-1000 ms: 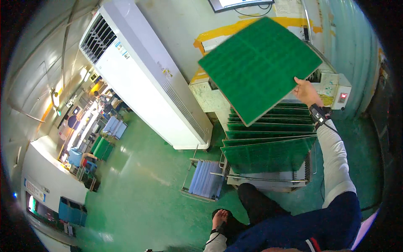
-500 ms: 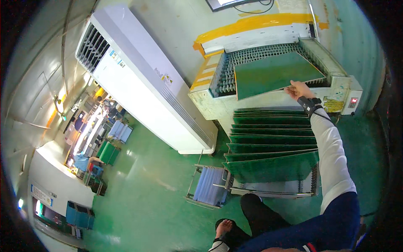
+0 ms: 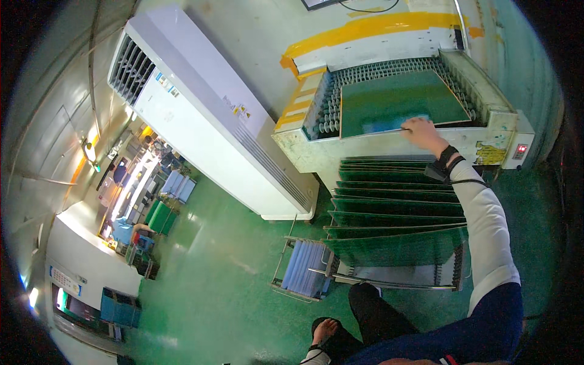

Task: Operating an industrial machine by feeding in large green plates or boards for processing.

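Note:
A flat green panel (image 3: 395, 100) lies over the rollers of a conveyor machine (image 3: 325, 125). At the middle of its near edge is my right hand (image 3: 423, 135), its fingers closed on that edge. Below the machine, several more green panels (image 3: 395, 248) stand on edge, leaning in a row in a metal rack (image 3: 401, 283). My left hand (image 3: 326, 330) rests on my dark-clothed leg at the bottom, fingers lying loosely against it and holding nothing.
A tall white air conditioner (image 3: 213, 131) stands left of the machine. A small wire frame with bluish-white sheets (image 3: 304, 267) adjoins the panel rack. On the machine's right end is a control box with a red display (image 3: 521, 149). People work at a lit bench (image 3: 131, 188) far left.
The green panel has come down flatter on the rollers, and its near edge has shifted slightly. My right hand has slid left along that edge. My left hand stays put.

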